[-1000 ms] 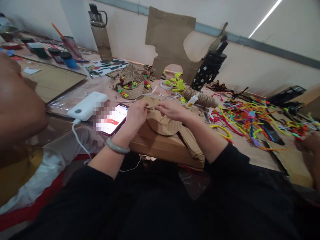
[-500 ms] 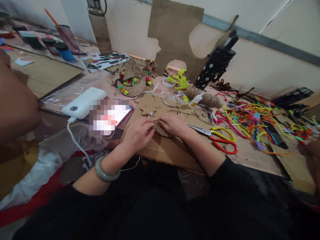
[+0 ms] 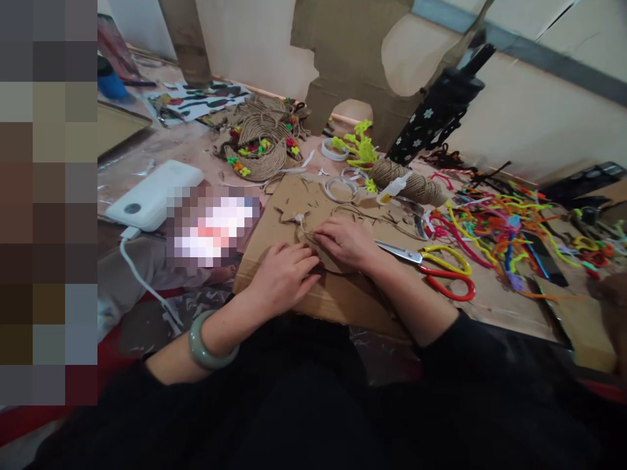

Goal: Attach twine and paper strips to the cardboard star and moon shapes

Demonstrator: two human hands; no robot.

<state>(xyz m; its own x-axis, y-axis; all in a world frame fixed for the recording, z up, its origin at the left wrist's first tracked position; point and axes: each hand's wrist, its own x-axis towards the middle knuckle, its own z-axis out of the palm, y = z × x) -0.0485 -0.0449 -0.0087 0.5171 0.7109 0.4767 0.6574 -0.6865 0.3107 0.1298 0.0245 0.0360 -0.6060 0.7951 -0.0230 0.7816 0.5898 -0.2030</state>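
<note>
A thin strand of brown twine [image 3: 304, 230] runs from a small whitish knot or taped spot [image 3: 298, 219] on the cardboard toward my fingers. My right hand [image 3: 347, 243] is closed in a pinch on this twine. Lower and to the left, my left hand [image 3: 284, 275] curls its fingers at the twine's near part, its fingertips close to the right hand's; the exact grip is partly hidden. Under both hands lies a brown cardboard piece [image 3: 259, 254]. Scissors [image 3: 434, 261] with one yellow and one red handle lie beside my right forearm.
Behind the cardboard are coiled twine pieces [image 3: 264, 153], a twine roll [image 3: 409, 183], a glue bottle [image 3: 392, 189] and a tape ring [image 3: 341, 190]. Colourful pipe cleaners [image 3: 509, 228] spread to the right. Left stand a white power bank [image 3: 155, 194] and a lit phone [image 3: 215, 228].
The view has shifted slightly. My left hand has moved down and nearer my body, below the right hand. More of the twine by the whitish spot shows.
</note>
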